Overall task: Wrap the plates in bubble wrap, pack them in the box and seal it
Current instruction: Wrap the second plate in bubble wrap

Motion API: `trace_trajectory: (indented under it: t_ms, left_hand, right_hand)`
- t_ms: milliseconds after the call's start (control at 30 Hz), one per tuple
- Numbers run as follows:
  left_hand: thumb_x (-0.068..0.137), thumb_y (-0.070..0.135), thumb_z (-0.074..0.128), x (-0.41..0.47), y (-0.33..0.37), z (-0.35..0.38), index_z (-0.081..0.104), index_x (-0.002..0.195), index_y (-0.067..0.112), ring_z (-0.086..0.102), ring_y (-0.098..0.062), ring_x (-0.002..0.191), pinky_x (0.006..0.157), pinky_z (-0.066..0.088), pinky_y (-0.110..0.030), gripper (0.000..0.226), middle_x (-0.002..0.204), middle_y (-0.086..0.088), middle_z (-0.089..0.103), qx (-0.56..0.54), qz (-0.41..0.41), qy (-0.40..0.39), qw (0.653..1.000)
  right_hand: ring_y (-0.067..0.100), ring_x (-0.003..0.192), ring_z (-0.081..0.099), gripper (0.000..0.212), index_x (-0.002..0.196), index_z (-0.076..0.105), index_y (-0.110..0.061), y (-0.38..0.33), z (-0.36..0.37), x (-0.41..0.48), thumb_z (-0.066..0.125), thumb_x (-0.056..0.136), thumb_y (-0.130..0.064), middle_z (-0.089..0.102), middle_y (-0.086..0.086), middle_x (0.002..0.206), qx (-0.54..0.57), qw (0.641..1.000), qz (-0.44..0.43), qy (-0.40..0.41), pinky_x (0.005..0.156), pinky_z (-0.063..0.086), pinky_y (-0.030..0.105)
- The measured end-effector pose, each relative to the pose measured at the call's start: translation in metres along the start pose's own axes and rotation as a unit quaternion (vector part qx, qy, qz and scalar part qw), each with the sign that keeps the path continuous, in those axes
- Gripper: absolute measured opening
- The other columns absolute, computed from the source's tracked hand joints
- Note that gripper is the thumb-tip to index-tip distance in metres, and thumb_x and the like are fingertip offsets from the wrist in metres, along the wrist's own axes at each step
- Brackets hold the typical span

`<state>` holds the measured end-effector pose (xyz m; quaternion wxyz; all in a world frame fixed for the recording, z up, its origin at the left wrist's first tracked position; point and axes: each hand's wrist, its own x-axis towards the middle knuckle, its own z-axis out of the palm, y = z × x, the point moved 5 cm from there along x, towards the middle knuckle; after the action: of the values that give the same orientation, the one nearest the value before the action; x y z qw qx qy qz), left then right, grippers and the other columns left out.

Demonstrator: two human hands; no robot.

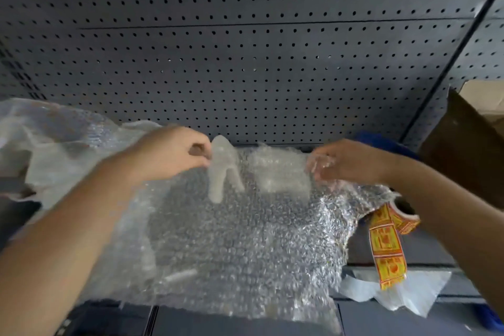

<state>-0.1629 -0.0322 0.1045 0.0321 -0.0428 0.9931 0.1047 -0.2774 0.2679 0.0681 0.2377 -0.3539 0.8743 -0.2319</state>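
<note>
A large sheet of clear bubble wrap (240, 240) is spread over the dark worktop in front of me. My left hand (171, 153) pinches its far edge at the upper left. My right hand (346, 161) grips the same far edge on the right. Between the hands the edge is lifted and bunched. A roll of orange and yellow printed tape (390, 234) lies under my right wrist, with a strip hanging down. The brown cardboard box (463, 144) stands at the far right with a flap up. No plate shows; the wrap hides whatever lies under it.
A grey pegboard wall (245, 49) rises right behind the worktop. More crumpled wrap or plastic film (49, 139) is heaped at the left. A white plastic scrap (395, 289) lies at the front right, and something blue (381, 142) sits behind my right hand.
</note>
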Motion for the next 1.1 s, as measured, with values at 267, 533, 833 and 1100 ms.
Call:
trace_trajectory:
  t_ms: [267,533,833,1100]
  left_hand:
    - [0.097,0.029,0.061,-0.018,0.087,0.102,0.059,0.138,0.023,0.052,-0.021,0.134,0.118,0.031,-0.039,0.042,0.144,0.001,0.056,0.022,0.138,0.158,0.978]
    - [0.104,0.064,0.015,-0.03,0.113,0.203,-0.008,0.162,0.037,-0.022,-0.014,0.155,0.129,-0.008,-0.041,0.068,0.168,0.009,-0.021,0.041,0.146,-0.065,0.986]
    - [0.097,0.074,0.008,-0.03,0.095,0.216,0.01,0.16,0.047,-0.016,-0.002,0.154,0.127,-0.011,-0.033,0.068,0.167,0.021,-0.01,0.005,0.148,-0.044,0.988]
    - [0.099,0.071,0.015,-0.027,0.098,0.216,0.022,0.157,0.047,-0.015,-0.001,0.155,0.124,-0.013,-0.03,0.063,0.166,0.025,-0.006,-0.01,0.152,-0.024,0.988]
  right_hand:
    - [0.022,0.084,0.061,0.027,0.077,0.061,-0.036,0.043,0.039,0.043,0.06,0.092,-0.014,0.064,-0.007,0.081,-0.138,0.985,0.037,0.093,0.068,0.046,0.032]
    - [0.02,0.102,0.065,0.04,0.133,0.055,-0.035,0.043,0.046,0.041,0.059,0.094,-0.043,0.064,-0.009,0.119,-0.163,0.97,0.062,0.168,0.079,0.049,0.032]
    - [0.019,0.085,0.064,0.026,0.117,0.068,-0.025,0.093,-0.005,0.009,0.046,0.104,-0.018,0.069,0.002,0.115,-0.07,0.964,0.143,0.212,0.076,0.053,0.034]
    - [0.027,0.109,0.061,0.024,0.116,0.059,-0.018,0.095,0.031,0.006,0.054,0.094,-0.01,0.058,0.005,0.121,-0.344,0.928,0.131,0.052,0.079,0.053,0.037]
